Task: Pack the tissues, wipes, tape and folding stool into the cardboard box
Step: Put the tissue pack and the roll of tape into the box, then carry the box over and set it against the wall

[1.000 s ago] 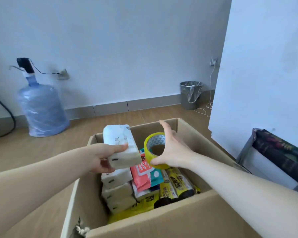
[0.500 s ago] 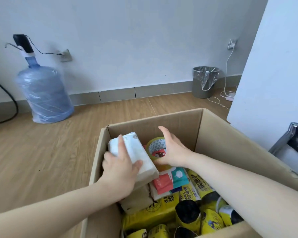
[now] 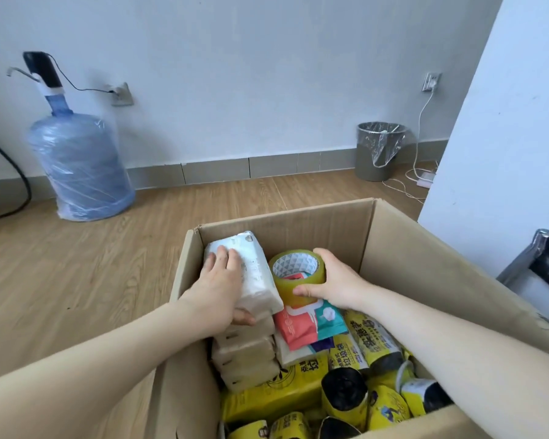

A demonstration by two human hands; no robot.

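1. Wood-plank floor under pale wall; open brown cardboard box in foreground.
2. Left hand grips white soft tissue pack atop the stacked packs at the box's left wall.
3. Right hand clasps yellow-green tape roll above red-and-teal wipes pouch.
4. Risk: tilted pack may slide off the stack; roll may tip off the pouch.
5. Versus half a second earlier: both items sit lower.

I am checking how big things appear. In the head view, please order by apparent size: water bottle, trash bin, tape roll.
1. water bottle, clearly largest.
2. trash bin and tape roll look alike; the tape is much nearer, so I leave them unranked.
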